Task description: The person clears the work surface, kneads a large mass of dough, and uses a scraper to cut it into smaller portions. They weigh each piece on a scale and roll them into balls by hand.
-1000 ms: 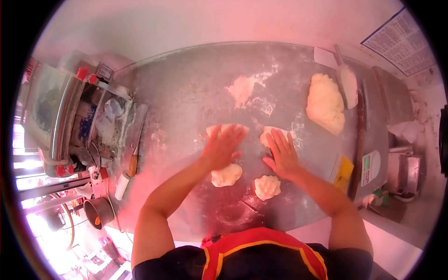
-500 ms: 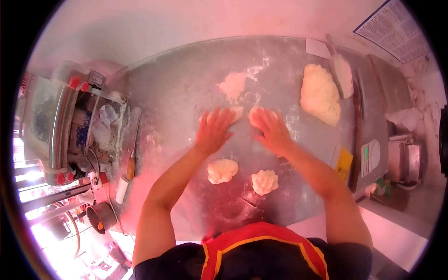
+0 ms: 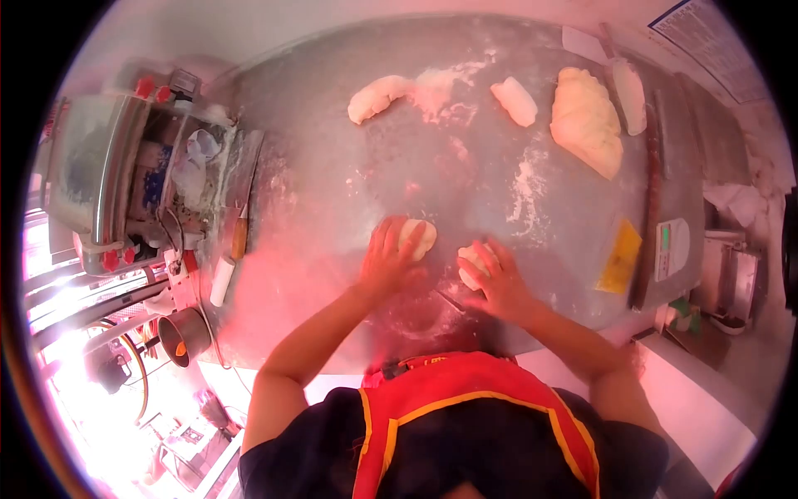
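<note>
My left hand (image 3: 391, 256) rests with its fingers spread over the left side of a small pale dough piece (image 3: 426, 241). Fingers apart, my right hand (image 3: 501, 281) lies partly across a second small dough piece (image 3: 467, 273). Both hands are open and touch the dough; their palms hide part of the contact. Farther up the table lie a curved, elongated dough piece (image 3: 376, 98) on the left and a shorter dough roll (image 3: 515, 101) on the right. A large lump of dough (image 3: 584, 121) sits beyond that roll.
White flour (image 3: 440, 96) dusts the metal table (image 3: 316, 191). On the right are a scoop (image 3: 629, 96), a yellow card (image 3: 620, 256) and a digital scale (image 3: 672, 249). A machine (image 3: 108, 175) stands left, near a wooden-handled tool (image 3: 240, 234) and a metal pot (image 3: 184, 334).
Both hands have left the two far dough pieces and come toward my body, onto the two nearer pieces. The camera view has shifted, so the table appears higher.
</note>
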Tool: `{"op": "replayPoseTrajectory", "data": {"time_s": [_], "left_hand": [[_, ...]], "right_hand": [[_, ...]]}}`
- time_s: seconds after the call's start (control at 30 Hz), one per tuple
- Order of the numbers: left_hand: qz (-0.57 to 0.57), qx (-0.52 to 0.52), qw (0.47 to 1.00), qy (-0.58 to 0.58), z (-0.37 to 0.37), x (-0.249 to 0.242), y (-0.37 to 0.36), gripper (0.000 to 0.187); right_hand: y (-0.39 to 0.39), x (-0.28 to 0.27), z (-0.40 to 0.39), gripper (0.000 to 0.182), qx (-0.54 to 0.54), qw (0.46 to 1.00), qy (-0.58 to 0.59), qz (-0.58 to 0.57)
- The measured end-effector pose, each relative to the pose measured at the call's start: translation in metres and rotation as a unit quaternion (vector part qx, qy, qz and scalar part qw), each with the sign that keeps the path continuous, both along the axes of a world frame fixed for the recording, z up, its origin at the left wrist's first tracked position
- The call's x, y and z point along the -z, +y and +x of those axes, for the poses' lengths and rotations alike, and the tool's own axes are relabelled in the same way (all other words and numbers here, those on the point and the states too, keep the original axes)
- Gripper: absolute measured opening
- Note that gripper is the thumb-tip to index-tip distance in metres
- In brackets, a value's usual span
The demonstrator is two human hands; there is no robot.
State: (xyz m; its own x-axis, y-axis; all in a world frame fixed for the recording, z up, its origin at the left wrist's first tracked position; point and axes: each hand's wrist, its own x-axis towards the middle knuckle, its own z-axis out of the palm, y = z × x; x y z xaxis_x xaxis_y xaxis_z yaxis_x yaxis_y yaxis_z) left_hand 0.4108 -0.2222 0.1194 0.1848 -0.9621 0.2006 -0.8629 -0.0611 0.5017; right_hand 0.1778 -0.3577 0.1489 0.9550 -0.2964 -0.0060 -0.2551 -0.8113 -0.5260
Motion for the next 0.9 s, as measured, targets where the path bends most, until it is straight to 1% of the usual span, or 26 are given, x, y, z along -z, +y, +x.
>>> {"op": "replayPoseTrajectory", "data": {"time_s": [0.03, 0.07, 0.13, 0.17, 0.2, 0.23, 0.3, 0.37, 0.4, 0.47, 0.5, 0.57, 0.6, 0.63, 0.7, 0.73, 0.77, 0.83, 0.9], "left_hand": [[-0.038, -0.02, 0.998, -0.053, -0.005, 0.007, -0.002, 0.063], [-0.041, -0.012, 0.999, -0.005, -0.003, 0.014, -0.007, 0.059], [-0.045, 0.005, 0.995, 0.092, 0.01, 0.01, -0.031, 0.052], [-0.06, -0.004, 0.993, 0.099, 0.011, 0.003, -0.036, 0.051], [-0.08, -0.012, 0.991, 0.103, 0.014, -0.024, -0.05, 0.05], [-0.098, -0.019, 0.989, 0.109, 0.016, -0.039, -0.061, 0.049], [-0.083, -0.067, 0.994, 0.008, 0.017, -0.013, -0.071, 0.051], [-0.065, -0.097, 0.988, -0.1, 0.008, 0.001, -0.079, 0.05], [-0.028, -0.054, 0.99, -0.125, 0.015, 0.001, -0.08, 0.051], [0.048, 0.03, 0.983, -0.176, 0.045, 0.001, -0.084, 0.052], [0.041, -0.028, 0.994, -0.099, 0.055, 0.006, -0.097, 0.053], [0.016, -0.148, 0.988, 0.051, 0.078, 0.014, -0.132, 0.054], [0.056, -0.188, 0.98, -0.031, 0.067, 0.001, -0.14, 0.049], [0.056, -0.171, 0.982, -0.059, 0.049, 0.002, -0.137, 0.047], [0.058, -0.133, 0.983, -0.114, 0.01, 0.004, -0.113, 0.045], [0.032, -0.066, 0.977, -0.202, -0.007, 0.018, -0.092, 0.048], [-0.004, 0.001, 0.956, -0.292, -0.021, 0.028, -0.076, 0.051], [0.023, 0.025, 0.952, -0.304, -0.062, 0.025, -0.036, 0.055], [0.045, 0.039, 0.978, -0.199, -0.062, 0.023, -0.034, 0.054]], "right_hand": [[0.002, 0.012, 0.002, 0.057, 0.01, 1.0, -0.014, -0.008], [-0.002, 0.02, 0.002, 0.056, 0.019, 0.999, -0.029, -0.018], [-0.021, 0.009, 0.009, 0.052, 0.109, 0.987, -0.069, 0.099], [-0.031, 0.0, 0.011, 0.05, 0.153, 0.971, -0.086, 0.16], [-0.05, -0.012, 0.014, 0.045, 0.127, 0.982, -0.11, 0.09], [-0.065, -0.017, 0.015, 0.043, 0.127, 0.984, -0.125, 0.018], [-0.088, -0.016, 0.019, 0.044, 0.159, 0.972, -0.127, -0.117], [-0.092, 0.005, 0.014, 0.044, 0.15, 0.972, -0.113, -0.143], [-0.097, 0.014, 0.013, 0.044, 0.144, 0.971, -0.107, -0.155], [-0.145, 0.018, 0.021, 0.044, 0.193, 0.98, -0.007, -0.045], [-0.163, 0.023, 0.025, 0.045, 0.214, 0.976, 0.046, 0.016], [-0.182, 0.06, 0.041, 0.041, 0.254, 0.952, -0.023, -0.17], [-0.178, 0.064, 0.047, 0.04, 0.252, 0.943, -0.053, -0.21], [-0.173, 0.067, 0.053, 0.04, 0.251, 0.932, -0.082, -0.25], [-0.116, 0.045, 0.051, 0.04, 0.213, 0.943, -0.125, -0.224], [-0.087, 0.044, 0.036, 0.041, 0.175, 0.949, -0.103, -0.241], [-0.065, 0.041, 0.024, 0.042, 0.137, 0.951, -0.088, -0.264], [-0.018, 0.035, -0.008, 0.044, 0.083, 0.964, -0.103, -0.23], [-0.024, 0.022, -0.009, 0.046, 0.069, 0.982, -0.082, -0.155]]}}
